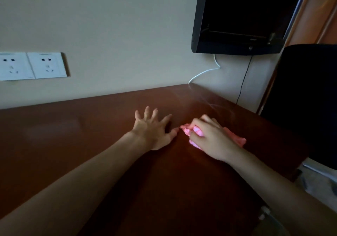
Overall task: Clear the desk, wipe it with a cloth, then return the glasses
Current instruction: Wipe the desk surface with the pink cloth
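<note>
Here, a person wipes a dark brown bench (pixel 76 144) set against a pale wall, the right hand (pixel 209 139) bunched over a pink cloth (pixel 235 138) toward the far right of the surface, fingers curled round the fabric and pressing it down. The left hand (pixel 152 128) lies just beside it, released, fingers spread flat on the wood, its thumb almost touching the cloth's near-left corner. The cloth looks soft, light and limp, likely to crumple and drag under the palm; a grip gathered over its middle, as now, should keep it from slipping out while it slides. The wiping step appears to be under way. No glasses are in view, so their return seems yet to come. Two wall sockets (pixel 32 66) sit at far left, a black screen (pixel 242 15) hangs at far right with a white cable (pixel 204 72) beneath it, and a dark chair (pixel 306 99) stands off the bench's right end
</note>
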Motion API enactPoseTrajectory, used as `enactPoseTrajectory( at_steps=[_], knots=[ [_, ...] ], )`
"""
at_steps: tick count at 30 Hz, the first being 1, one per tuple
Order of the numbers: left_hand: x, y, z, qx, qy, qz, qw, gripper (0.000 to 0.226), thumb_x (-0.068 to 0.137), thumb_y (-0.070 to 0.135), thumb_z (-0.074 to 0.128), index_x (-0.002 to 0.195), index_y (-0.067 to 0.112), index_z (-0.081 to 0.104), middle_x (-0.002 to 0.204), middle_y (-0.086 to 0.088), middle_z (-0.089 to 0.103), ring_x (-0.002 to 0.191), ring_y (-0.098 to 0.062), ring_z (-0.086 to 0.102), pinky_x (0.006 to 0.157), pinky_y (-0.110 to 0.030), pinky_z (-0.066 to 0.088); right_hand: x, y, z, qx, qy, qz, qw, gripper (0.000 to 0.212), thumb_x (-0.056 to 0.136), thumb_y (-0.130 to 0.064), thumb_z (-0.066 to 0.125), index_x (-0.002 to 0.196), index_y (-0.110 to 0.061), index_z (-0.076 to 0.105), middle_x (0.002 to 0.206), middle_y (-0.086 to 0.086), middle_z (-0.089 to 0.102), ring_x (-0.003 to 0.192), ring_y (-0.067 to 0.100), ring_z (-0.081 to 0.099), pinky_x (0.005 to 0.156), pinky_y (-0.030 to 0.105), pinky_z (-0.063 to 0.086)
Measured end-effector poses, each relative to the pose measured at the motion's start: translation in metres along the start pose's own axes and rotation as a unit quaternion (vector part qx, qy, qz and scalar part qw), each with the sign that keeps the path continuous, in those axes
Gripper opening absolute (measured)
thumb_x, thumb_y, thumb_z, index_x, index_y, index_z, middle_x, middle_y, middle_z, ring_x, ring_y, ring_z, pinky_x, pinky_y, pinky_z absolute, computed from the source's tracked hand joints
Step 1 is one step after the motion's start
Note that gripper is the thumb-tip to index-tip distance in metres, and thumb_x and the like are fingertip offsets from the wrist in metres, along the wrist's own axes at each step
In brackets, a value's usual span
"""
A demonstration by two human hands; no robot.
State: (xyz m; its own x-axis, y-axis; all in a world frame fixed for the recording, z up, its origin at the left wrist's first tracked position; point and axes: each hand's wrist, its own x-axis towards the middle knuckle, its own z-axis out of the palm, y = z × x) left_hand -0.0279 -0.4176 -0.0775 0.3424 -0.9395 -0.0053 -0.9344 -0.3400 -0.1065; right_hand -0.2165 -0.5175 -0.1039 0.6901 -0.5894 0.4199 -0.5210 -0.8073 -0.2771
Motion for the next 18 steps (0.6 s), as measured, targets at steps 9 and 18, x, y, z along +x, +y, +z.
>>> enactPoseTrajectory(
  at_steps=[9, 18],
  knots=[
    [0.035, -0.010, 0.018, -0.070, -0.027, 0.027, 0.997, 0.072, 0.096, 0.074, 0.008, 0.159, 0.045, -0.011, 0.170, -0.008, -0.013, 0.155, -0.036, -0.017, 0.121, -0.064, -0.005, 0.238, 0.052, 0.087, -0.002, -0.032, 0.028, 0.999, 0.025, 0.099, -0.046, 0.055, 0.091, -0.023, 0.060, 0.101, 0.005, 0.052, 0.110, 0.031, 0.054, 0.085, 0.032, 0.034],
    [0.029, -0.005, 0.016, -0.070, -0.020, 0.015, 0.997, 0.071, 0.095, 0.075, 0.008, 0.157, 0.048, -0.014, 0.169, -0.004, -0.017, 0.154, -0.032, -0.021, 0.122, -0.062, -0.008, 0.314, 0.053, 0.117, -0.036, -0.065, 0.039, 0.997, 0.024, 0.099, -0.045, 0.047, 0.103, -0.025, 0.060, 0.118, 0.012, 0.055, 0.116, 0.039, 0.052, 0.098, 0.040, 0.040]
  ],
)
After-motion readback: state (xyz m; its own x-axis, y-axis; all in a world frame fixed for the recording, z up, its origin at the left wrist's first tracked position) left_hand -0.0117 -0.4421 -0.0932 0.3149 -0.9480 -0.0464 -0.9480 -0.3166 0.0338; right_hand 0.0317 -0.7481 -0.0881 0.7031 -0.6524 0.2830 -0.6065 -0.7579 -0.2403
